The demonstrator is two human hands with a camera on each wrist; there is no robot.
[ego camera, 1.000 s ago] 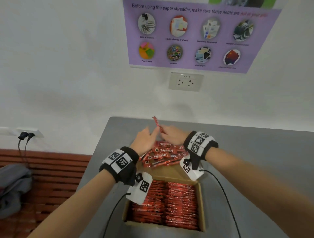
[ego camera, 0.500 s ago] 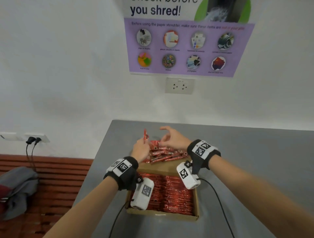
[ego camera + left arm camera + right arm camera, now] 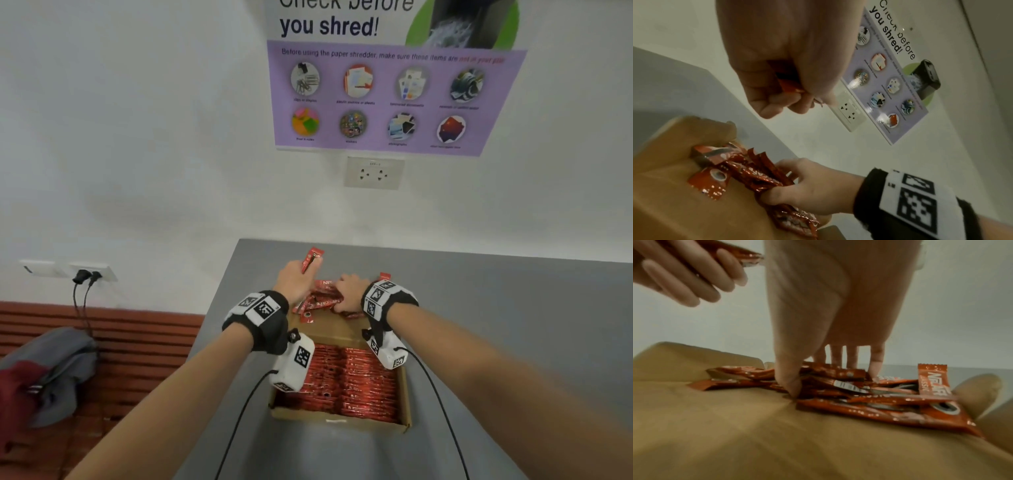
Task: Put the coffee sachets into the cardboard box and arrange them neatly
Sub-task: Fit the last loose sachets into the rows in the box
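My left hand (image 3: pixel 295 281) is curled around a single red coffee sachet (image 3: pixel 311 260), which sticks up and away from my fist, above the far left of the pile. From the left wrist view the sachet's lower end shows between my thumb and curled fingers (image 3: pixel 777 104). My right hand (image 3: pixel 349 291) is down on the loose pile of sachets (image 3: pixel 320 303), thumb tip pressed to the cardboard at the pile's near edge and the other fingers (image 3: pixel 875 360) planted on the far side, so the hand is pinching into the heap. One sachet (image 3: pixel 933 379) stands upright at the right end of the pile.

The pile lies on the box's opened far flap (image 3: pixel 735 426), which lies spread out on the grey tabletop (image 3: pixel 513 325). Nearer to me is the cardboard box (image 3: pixel 406 394) itself, holding two neat rows of red sachets (image 3: pixel 346 380) side by side, left and right, partly hidden by my wrist cameras.

On the white wall beyond hang a purple "Check before you shred!" poster (image 3: pixel 394 96) and, just below it, a double socket (image 3: pixel 374 173). Far left, two black plugs (image 3: pixel 87 275) sit in another outlet above a reddish slatted bench (image 3: pixel 144 342) carrying grey and maroon clothing (image 3: pixel 51 370).
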